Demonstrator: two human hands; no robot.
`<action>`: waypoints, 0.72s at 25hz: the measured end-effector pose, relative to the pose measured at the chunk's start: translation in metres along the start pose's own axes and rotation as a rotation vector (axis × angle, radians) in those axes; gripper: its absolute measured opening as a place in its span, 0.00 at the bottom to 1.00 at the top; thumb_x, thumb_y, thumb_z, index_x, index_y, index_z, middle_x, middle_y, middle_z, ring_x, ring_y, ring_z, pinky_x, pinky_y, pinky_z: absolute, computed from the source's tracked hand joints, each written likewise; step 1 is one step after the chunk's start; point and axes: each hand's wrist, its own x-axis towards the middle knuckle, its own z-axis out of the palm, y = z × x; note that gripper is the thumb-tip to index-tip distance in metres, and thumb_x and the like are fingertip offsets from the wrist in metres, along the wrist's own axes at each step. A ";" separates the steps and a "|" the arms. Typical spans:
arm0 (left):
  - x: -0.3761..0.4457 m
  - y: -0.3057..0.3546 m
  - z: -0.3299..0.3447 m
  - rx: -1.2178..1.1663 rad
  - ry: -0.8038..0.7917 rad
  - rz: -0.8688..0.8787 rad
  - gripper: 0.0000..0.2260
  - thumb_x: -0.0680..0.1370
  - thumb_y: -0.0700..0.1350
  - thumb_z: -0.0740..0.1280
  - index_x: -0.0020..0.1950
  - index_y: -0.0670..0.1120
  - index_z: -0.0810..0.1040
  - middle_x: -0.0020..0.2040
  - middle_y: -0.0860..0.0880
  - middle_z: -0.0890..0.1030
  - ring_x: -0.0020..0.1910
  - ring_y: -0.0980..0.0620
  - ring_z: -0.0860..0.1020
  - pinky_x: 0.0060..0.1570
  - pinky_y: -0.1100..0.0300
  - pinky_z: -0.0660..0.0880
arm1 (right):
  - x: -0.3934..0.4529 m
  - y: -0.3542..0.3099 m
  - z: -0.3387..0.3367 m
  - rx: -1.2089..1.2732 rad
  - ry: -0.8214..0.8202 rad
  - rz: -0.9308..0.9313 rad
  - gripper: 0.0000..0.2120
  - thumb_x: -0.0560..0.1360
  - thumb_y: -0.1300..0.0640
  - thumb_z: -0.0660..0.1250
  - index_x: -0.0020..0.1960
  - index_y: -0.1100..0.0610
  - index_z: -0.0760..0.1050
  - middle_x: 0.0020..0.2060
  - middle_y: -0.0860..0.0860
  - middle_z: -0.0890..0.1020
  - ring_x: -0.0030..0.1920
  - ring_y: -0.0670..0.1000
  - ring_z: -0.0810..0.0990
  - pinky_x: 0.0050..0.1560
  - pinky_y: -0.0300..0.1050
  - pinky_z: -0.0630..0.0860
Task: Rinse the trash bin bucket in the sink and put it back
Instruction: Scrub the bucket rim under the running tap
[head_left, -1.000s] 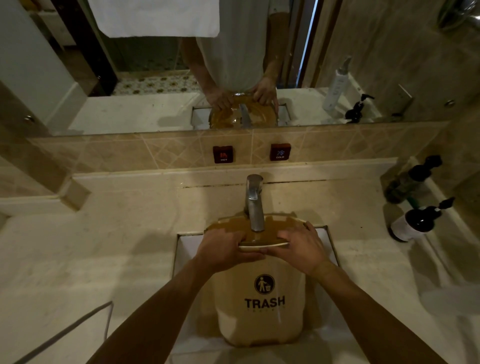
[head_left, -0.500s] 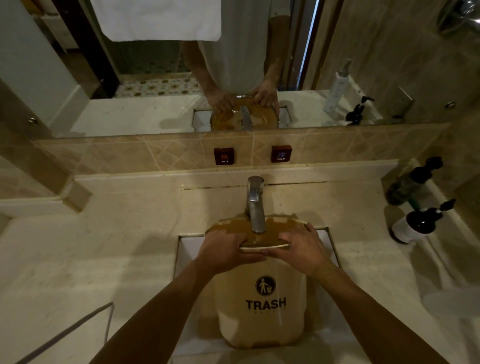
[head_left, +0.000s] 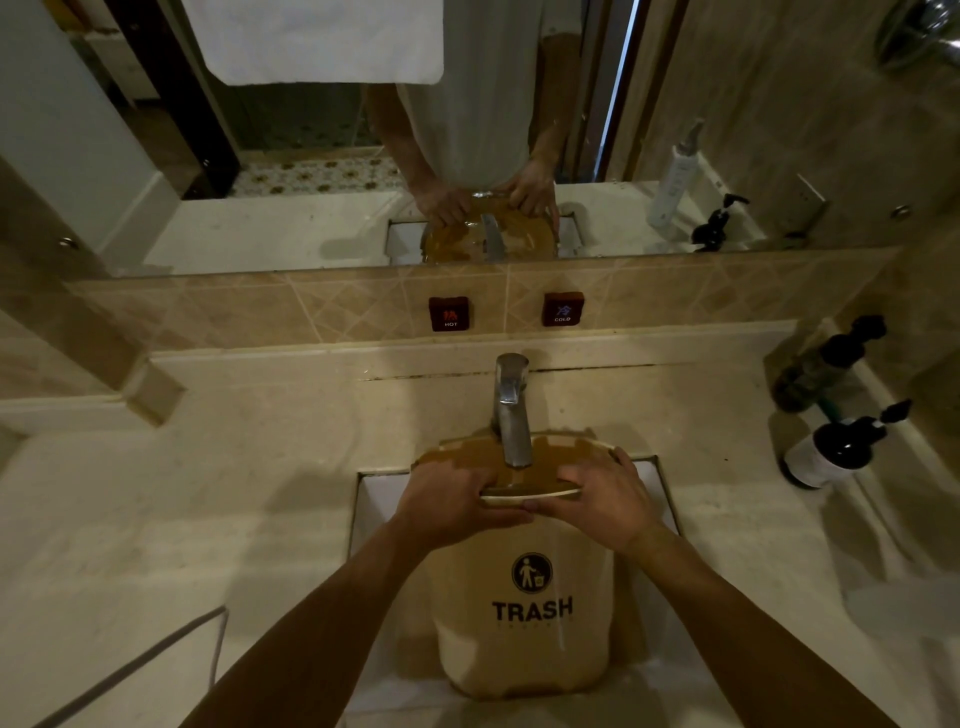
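Observation:
A beige trash bin bucket (head_left: 524, 639) with a black "TRASH" label stands tilted in the white rectangular sink (head_left: 379, 499), its open mouth up under the chrome faucet (head_left: 511, 415). My left hand (head_left: 447, 501) grips the near rim on the left side. My right hand (head_left: 605, 499) grips the same rim on the right side. The faucet spout reaches over the bucket's opening; I cannot tell whether water is running. The bucket's inside looks brown.
A beige stone counter (head_left: 208, 493) surrounds the sink. Two dark pump bottles (head_left: 836, 447) stand at the right. Red HOT (head_left: 449, 313) and COLD (head_left: 562, 309) buttons sit on the tiled backsplash under a mirror. A thin cable (head_left: 156, 654) lies at the lower left.

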 end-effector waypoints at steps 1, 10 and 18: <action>0.000 0.000 0.000 -0.008 -0.007 0.001 0.23 0.70 0.74 0.60 0.44 0.55 0.77 0.35 0.57 0.74 0.33 0.57 0.72 0.34 0.61 0.63 | 0.000 0.000 0.000 0.001 -0.002 -0.005 0.33 0.59 0.18 0.45 0.36 0.45 0.71 0.39 0.43 0.76 0.51 0.47 0.74 0.72 0.57 0.55; 0.001 -0.001 0.002 -0.011 -0.029 0.015 0.21 0.70 0.74 0.58 0.40 0.57 0.71 0.35 0.57 0.75 0.32 0.57 0.73 0.34 0.61 0.65 | 0.001 0.000 0.001 0.037 -0.012 0.012 0.41 0.56 0.17 0.39 0.40 0.45 0.75 0.44 0.44 0.79 0.57 0.49 0.74 0.72 0.57 0.53; 0.000 -0.001 -0.001 0.007 0.008 0.013 0.24 0.71 0.73 0.59 0.44 0.54 0.78 0.35 0.57 0.75 0.33 0.57 0.72 0.33 0.61 0.63 | 0.003 0.004 0.005 0.050 -0.018 0.020 0.45 0.56 0.16 0.40 0.46 0.45 0.79 0.49 0.45 0.81 0.60 0.48 0.73 0.72 0.56 0.52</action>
